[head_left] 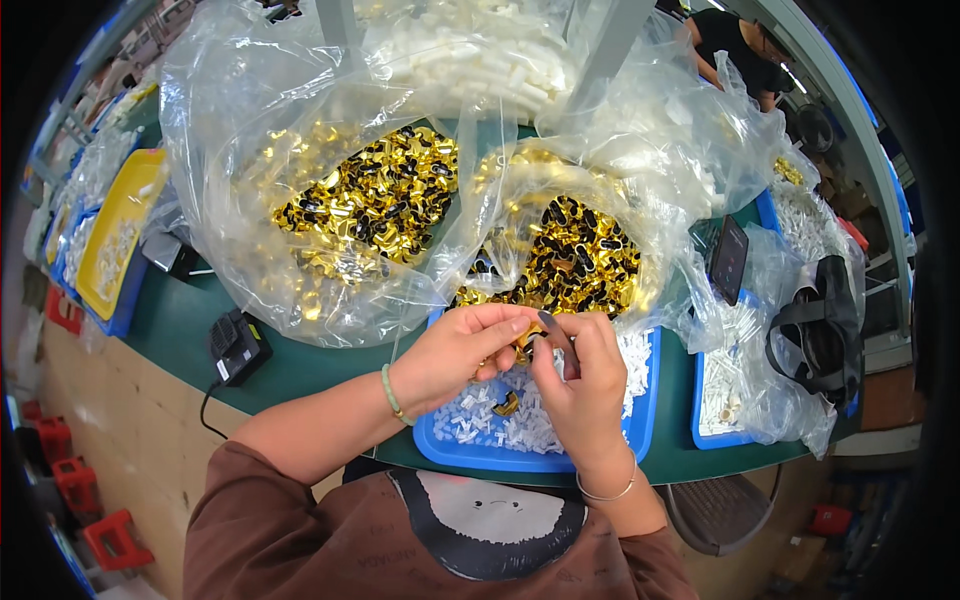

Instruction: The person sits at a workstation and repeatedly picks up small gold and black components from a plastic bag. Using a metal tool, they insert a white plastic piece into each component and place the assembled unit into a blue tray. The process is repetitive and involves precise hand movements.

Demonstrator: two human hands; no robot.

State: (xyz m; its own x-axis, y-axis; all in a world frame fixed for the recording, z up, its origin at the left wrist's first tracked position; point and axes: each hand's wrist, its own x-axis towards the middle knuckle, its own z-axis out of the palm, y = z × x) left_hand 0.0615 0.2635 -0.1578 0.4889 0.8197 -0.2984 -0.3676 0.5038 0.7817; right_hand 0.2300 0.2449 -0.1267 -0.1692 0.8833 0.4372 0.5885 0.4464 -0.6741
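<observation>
Left hand: the left hand [462,348] hangs over the blue tray [640,420], fingers curled shut, fingertips pinching a small gold part [522,344] against those of the other hand; a pale green bead bracelet [392,394] sits on its wrist.
Right hand: the right hand [580,385] meets the left above the tray, thumb and forefinger closed on the same gold part; a thin silver bangle [606,494] rings its wrist.
Gold part: it sits between the two sets of fingertips, just above the tray's far edge; its exact shape is too small to tell.
Blue tray: it rests at the near edge of the green table [180,330], holding a heap of small white plastic pieces [480,415] with one gold piece [508,405] lying among them.
Right bag: a clear plastic bag of gold and black caps [580,255] stands open just behind the hands, touching the tray.
Left bag: a second clear bag of gold caps [375,195] lies to its left.
Far bag: a bag of white tubes [480,55] lies behind both.
Left side: a black power adapter [238,347] lies on the table; a yellow tray [115,230] sits farther off.
Right side: a dark phone [728,259] leans among bags, beside a black strap bundle [820,335] and a second blue tray [712,436].
Background: another person [735,45] bends over at the far right.
</observation>
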